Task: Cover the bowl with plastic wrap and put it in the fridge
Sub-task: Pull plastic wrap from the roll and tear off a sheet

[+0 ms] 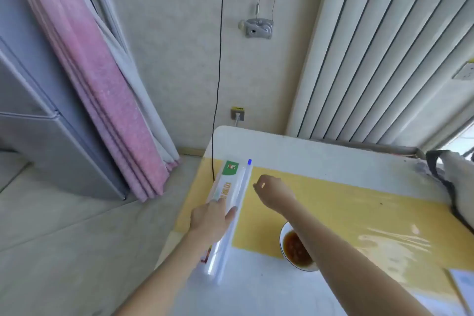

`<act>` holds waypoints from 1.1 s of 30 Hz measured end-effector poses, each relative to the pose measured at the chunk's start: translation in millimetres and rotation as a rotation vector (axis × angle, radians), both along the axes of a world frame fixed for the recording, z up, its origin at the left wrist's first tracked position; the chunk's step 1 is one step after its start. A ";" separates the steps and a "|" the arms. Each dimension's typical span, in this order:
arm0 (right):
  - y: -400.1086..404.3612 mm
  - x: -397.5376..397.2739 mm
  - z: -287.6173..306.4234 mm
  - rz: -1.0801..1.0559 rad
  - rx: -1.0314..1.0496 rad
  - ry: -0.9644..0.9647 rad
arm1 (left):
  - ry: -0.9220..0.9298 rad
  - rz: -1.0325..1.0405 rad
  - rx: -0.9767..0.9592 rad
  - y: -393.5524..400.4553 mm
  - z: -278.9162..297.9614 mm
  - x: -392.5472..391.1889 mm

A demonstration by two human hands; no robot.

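A long plastic wrap dispenser box [227,202] lies along the left edge of the white table [295,151], its blue cutter slider [249,161] at the far end. My left hand [211,220] presses flat on the box with straight fingers. My right hand [273,191] hovers just right of the box over the yellow mat [346,208], fingers curled, with nothing visible in them. A white bowl [283,235] of brown sauce sits near the mat's front edge, partly hidden by my right forearm. A clear sheet of plastic wrap [395,244] glints on the mat to the right.
A grey fridge [38,110] stands on the left, its doors closed, beside pink curtains [102,79]. A black cable [218,84] hangs down the wall to the table's edge. A grey bag [456,182] sits at the table's right end. A radiator [384,46] lines the wall.
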State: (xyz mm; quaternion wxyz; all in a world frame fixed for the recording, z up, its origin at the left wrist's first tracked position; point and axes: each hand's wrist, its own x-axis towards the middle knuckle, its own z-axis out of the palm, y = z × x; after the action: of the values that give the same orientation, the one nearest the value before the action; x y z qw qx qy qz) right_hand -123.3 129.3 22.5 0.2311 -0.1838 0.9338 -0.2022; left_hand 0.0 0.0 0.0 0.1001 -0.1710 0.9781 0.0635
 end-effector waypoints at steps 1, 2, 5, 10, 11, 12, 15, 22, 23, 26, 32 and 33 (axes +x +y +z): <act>-5.4 5.2 -6.6 0.012 0.035 -0.039 | -0.040 0.005 -0.036 4.2 -4.8 7.2; -11.2 8.5 -12.3 0.009 0.065 -0.050 | -0.042 0.004 -0.046 8.2 -11.0 11.8; -27.6 24.0 -26.1 -0.027 0.141 -0.122 | -0.013 -0.003 -0.040 19.5 -25.5 29.0; -46.4 31.4 -39.5 -0.041 0.217 -0.131 | 0.169 -0.054 -0.105 17.9 -30.2 33.3; -49.0 33.1 -41.1 -0.028 0.233 -0.111 | 0.196 -0.077 -0.105 16.6 -31.0 34.3; -51.4 34.2 -42.3 -0.017 0.249 -0.090 | 0.220 -0.100 -0.131 14.6 -37.4 33.8; -54.8 34.5 -44.1 -0.009 0.275 -0.060 | 0.217 -0.107 -0.122 11.6 -46.7 33.7; -52.4 34.3 -47.5 -0.081 0.202 -0.037 | 0.310 -0.108 -0.060 10.3 -40.7 34.7; -52.3 34.9 -47.9 -0.094 0.179 -0.043 | 0.323 -0.085 -0.048 10.1 -38.2 35.1; -50.9 35.4 -50.0 -0.093 0.126 -0.066 | 0.334 -0.062 -0.016 10.6 -36.7 37.6; -50.3 37.2 -48.3 -0.088 0.029 -0.162 | 0.315 0.052 0.049 5.1 -39.9 47.9; -49.5 38.9 -48.4 -0.093 0.001 -0.168 | 0.319 0.074 0.072 5.3 -38.0 49.4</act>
State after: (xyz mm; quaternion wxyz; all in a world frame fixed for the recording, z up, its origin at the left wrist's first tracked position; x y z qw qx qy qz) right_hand -84.4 79.9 -25.9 0.2989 -0.1228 0.9187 -0.2270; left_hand 49.4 5.3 -38.0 -0.0526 -0.1912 0.9717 0.1284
